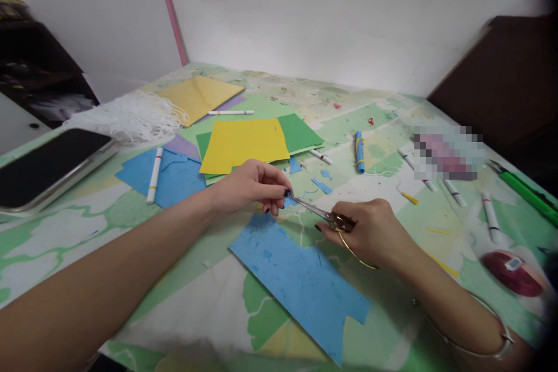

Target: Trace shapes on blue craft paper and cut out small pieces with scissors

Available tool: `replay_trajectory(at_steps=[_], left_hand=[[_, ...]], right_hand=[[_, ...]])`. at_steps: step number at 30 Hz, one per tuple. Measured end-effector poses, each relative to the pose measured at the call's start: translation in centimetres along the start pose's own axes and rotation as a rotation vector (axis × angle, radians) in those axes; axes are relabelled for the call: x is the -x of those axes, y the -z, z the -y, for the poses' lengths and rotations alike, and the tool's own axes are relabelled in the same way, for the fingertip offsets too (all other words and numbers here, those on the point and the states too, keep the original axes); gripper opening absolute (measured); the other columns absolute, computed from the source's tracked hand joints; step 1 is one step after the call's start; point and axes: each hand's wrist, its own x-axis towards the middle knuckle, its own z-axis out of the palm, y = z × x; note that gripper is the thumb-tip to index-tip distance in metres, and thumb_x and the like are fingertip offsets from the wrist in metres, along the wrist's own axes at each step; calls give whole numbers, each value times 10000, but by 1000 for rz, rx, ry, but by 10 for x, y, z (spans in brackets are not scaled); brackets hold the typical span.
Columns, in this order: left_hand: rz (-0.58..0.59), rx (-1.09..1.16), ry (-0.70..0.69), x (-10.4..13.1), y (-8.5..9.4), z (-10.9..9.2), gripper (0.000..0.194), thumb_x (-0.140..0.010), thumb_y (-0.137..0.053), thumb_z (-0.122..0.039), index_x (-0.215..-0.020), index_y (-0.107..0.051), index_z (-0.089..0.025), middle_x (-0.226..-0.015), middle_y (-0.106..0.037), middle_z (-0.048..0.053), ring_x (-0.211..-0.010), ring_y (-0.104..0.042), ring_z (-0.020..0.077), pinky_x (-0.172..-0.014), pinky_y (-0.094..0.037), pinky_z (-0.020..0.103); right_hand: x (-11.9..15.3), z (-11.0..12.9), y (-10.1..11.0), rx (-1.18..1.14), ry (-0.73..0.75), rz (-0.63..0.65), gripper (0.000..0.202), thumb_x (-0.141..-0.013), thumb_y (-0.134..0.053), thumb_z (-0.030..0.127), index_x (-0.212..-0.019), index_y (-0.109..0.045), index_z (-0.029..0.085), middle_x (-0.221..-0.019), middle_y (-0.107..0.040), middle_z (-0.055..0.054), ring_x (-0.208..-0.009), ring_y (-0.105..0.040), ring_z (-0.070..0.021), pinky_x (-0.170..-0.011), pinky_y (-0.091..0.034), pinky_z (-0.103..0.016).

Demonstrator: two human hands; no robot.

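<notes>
My right hand (pixel 368 229) is closed around the handles of a small pair of scissors (pixel 316 207), whose blades point left. The blade tips meet the fingertips of my left hand (pixel 257 186). Those fingers are pinched together, and a bit of blue paper (pixel 288 202) shows beneath them; most of it is hidden. Below both hands lies a large blue paper sheet (pixel 296 279) with a notched right end. Blue paper scraps (pixel 321 185) are scattered just beyond my hands.
Yellow paper (pixel 244 142) and green paper (pixel 300 131) lie behind my left hand. A phone (pixel 52 165) and white string (pixel 131 119) are at left. To the right are a tied blue roll (pixel 359 152), several markers (pixel 490 215), dark red yarn (pixel 512 272) and a green cutter (pixel 527 195).
</notes>
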Motion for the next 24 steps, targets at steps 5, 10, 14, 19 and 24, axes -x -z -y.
replay_trajectory(at_steps=[5,10,14,19,24], left_hand=[[9,6,-3,-1,0,2,62,-772,-579,-98,-789,-637,-111,-580,-648,8,-472,-591,78,-427,-445,143],[20,29,-13,0,1,4,55,-772,-579,-99,-787,-632,-108,-576,-649,8,-469,-591,77,-422,-445,138],[30,69,-19,0,2,4,49,-769,-582,-96,-793,-623,-110,-588,-658,11,-475,-603,84,-418,-445,137],[65,189,-3,0,1,4,50,-765,-627,-134,-807,-610,-113,-611,-677,28,-505,-632,103,-430,-454,140],[81,312,4,3,-3,4,86,-754,-652,-147,-811,-596,-117,-604,-682,33,-493,-635,108,-420,-447,141]], right_hand=[[-1,0,0,-10,-6,5,308,-745,-598,347,-522,-483,170,-438,-420,44,-407,-360,-67,-451,-272,-205],[-2,0,2,-66,-23,53,306,-746,-606,348,-537,-480,163,-451,-421,51,-422,-343,-57,-463,-264,-193],[-4,-1,6,-170,-67,120,352,-748,-608,369,-523,-435,160,-449,-344,66,-438,-280,-53,-446,-222,-193],[-6,-3,7,-437,-136,253,436,-760,-590,411,-504,-331,172,-498,-224,66,-485,-213,-68,-425,-161,-211],[-5,-4,5,-645,-196,328,436,-763,-583,434,-527,-314,185,-525,-206,66,-499,-200,-73,-424,-152,-223]])
